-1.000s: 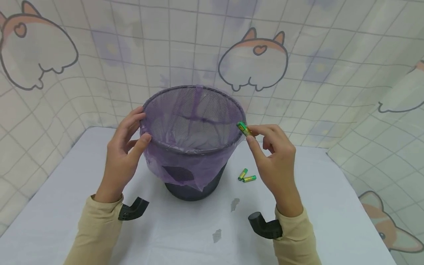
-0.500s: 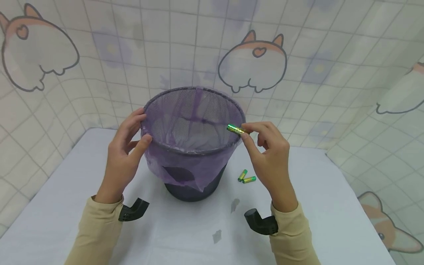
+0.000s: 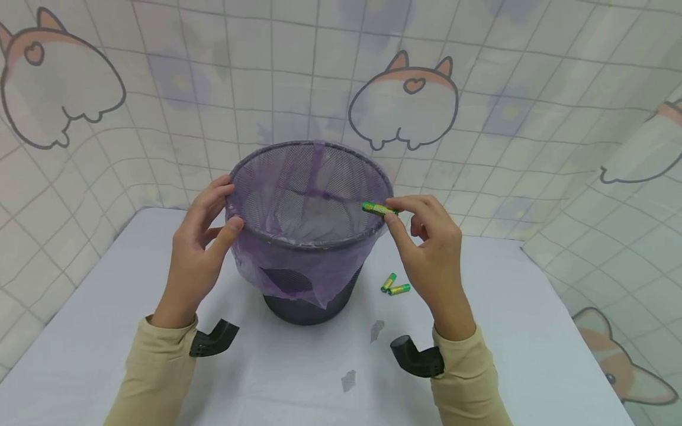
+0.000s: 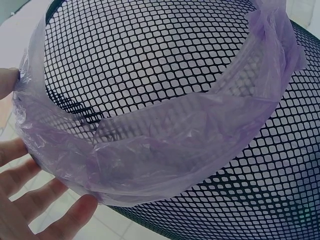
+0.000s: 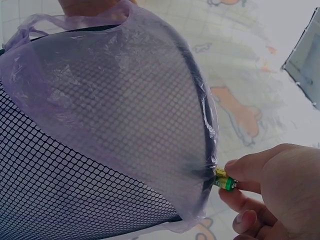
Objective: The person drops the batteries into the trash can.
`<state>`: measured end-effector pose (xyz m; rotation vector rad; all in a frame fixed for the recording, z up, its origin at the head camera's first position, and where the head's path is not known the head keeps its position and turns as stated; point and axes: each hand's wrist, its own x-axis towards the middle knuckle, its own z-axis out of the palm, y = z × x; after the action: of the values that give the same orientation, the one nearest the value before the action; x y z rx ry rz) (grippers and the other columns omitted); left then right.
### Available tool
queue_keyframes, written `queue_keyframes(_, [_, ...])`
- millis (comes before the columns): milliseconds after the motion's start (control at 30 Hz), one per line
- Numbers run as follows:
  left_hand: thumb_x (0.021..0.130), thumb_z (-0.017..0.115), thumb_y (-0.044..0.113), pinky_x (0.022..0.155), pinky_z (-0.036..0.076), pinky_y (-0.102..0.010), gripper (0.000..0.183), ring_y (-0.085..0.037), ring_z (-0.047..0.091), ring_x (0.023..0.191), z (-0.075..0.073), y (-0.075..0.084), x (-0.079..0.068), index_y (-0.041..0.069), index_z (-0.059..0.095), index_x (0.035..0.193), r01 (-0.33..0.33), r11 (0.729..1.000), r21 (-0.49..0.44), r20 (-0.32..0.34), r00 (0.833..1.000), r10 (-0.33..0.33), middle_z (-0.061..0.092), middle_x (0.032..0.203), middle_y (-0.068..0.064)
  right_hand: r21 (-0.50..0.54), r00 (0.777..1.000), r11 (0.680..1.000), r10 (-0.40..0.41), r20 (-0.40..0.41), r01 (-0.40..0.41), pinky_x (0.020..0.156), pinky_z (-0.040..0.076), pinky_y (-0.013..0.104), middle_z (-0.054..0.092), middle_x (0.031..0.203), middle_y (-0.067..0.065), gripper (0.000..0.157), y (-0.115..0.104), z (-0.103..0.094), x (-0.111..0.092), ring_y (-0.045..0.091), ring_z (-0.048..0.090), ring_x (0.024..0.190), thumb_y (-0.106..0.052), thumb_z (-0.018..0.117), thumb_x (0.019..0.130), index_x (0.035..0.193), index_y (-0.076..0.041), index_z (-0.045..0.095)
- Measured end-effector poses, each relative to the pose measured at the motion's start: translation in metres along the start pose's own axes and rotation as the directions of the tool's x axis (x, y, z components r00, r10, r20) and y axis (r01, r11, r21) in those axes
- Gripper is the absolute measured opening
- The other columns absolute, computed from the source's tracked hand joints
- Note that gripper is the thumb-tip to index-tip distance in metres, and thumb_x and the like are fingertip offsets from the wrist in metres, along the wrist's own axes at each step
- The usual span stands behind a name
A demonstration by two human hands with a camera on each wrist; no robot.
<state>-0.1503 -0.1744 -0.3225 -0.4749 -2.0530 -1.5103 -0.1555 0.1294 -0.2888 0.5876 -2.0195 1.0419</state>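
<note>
A black mesh wastebasket stands upright with a thin purple trash bag lining it and folded over its rim. My left hand holds the basket's left rim, thumb on the near side and fingers farther back. In the left wrist view, its fingers lie against the bag outside. My right hand pinches a green-and-yellow battery between thumb and forefinger at the right rim, its far end over the opening. The right wrist view shows the battery's metal-nubbed end. Two similar batteries lie on the table below.
The white table has two grey patches in front of the basket. Cartoon-dog curtains hang behind and at the sides. Black curved mounts are worn on both wrists.
My right hand has moved left with the battery, bringing it from beside the right rim to over the opening's edge, and the battery has turned more level. The left hand stays put.
</note>
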Motion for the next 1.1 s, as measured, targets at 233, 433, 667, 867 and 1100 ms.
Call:
queue_keyframes(233, [0.096, 0.057, 0.007, 0.086, 0.044, -0.016, 0.047, -0.021, 0.041, 0.141, 0.000, 0.000, 0.001, 0.011, 0.047, 0.142, -0.013, 1.000, 0.002, -0.003, 1.000, 0.013, 0.039, 0.154, 0.000, -0.008, 1.000, 1.000, 0.003, 0.002, -0.003, 0.058, 0.027, 0.019, 0.068, 0.097, 0.007, 0.017, 0.000, 0.000, -0.001, 0.015, 0.038, 0.064, -0.007, 0.067, 0.089, 0.105, -0.007, 0.073])
queue_keyframes(433, [0.096, 0.057, 0.008, 0.086, 0.044, -0.016, 0.047, -0.020, 0.041, 0.141, 0.000, 0.000, 0.000, 0.012, 0.047, 0.142, 0.000, 1.000, 0.008, -0.002, 1.000, 0.000, 0.038, 0.154, 0.002, -0.019, 1.000, 1.000, 0.000, 0.004, 0.000, 0.057, 0.027, 0.019, 0.068, 0.098, 0.007, 0.017, 0.001, 0.000, -0.002, 0.009, 0.036, 0.065, -0.009, 0.067, 0.090, 0.106, -0.007, 0.072])
queue_keyframes(667, [0.096, 0.057, 0.008, 0.086, 0.044, -0.017, 0.048, -0.020, 0.041, 0.141, 0.000, -0.001, 0.000, 0.013, 0.046, 0.142, -0.002, 1.000, 0.007, -0.001, 1.000, 0.002, 0.038, 0.154, 0.001, -0.029, 1.000, 1.000, 0.004, -0.003, -0.004, 0.057, 0.027, 0.018, 0.069, 0.097, 0.009, 0.018, 0.003, -0.002, -0.003, 0.009, 0.035, 0.065, -0.009, 0.067, 0.089, 0.106, -0.006, 0.072])
queue_keyframes(867, [0.096, 0.057, 0.009, 0.086, 0.044, -0.017, 0.048, -0.020, 0.041, 0.141, 0.000, -0.002, 0.000, 0.014, 0.046, 0.142, -0.002, 1.000, 0.006, -0.001, 1.000, 0.002, 0.038, 0.154, 0.002, -0.045, 1.000, 0.999, 0.021, 0.003, -0.021, 0.057, 0.028, 0.018, 0.069, 0.096, 0.008, 0.017, 0.008, -0.004, -0.007, 0.009, 0.036, 0.065, -0.010, 0.067, 0.090, 0.106, -0.007, 0.072])
queue_keyframes(1100, [0.096, 0.057, 0.008, 0.086, 0.044, -0.017, 0.048, -0.021, 0.041, 0.141, 0.000, -0.001, 0.000, 0.013, 0.046, 0.142, -0.009, 1.000, 0.000, 0.001, 1.000, 0.009, 0.038, 0.154, 0.000, -0.073, 0.999, 0.996, 0.051, 0.006, -0.051, 0.057, 0.029, 0.017, 0.068, 0.096, 0.007, 0.017, 0.013, -0.009, -0.013, 0.012, 0.038, 0.066, -0.009, 0.066, 0.090, 0.106, -0.008, 0.072])
